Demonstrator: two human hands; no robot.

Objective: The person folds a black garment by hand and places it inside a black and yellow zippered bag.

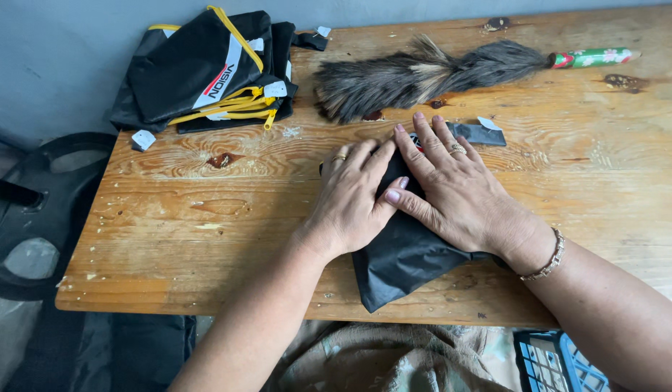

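both hands pressing a black fabric piece flat

left hand [348,199] and right hand [452,190] are lying open-fingered on the black fabric [401,258]; a feather duster [423,72] is lying just beyond the fingers.

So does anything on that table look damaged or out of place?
The wooden table is worn: dark gouges and pale flecks mark its top, and a small white tag lies loose at the left edge. Both hands press flat on black fabric overhanging the front edge.
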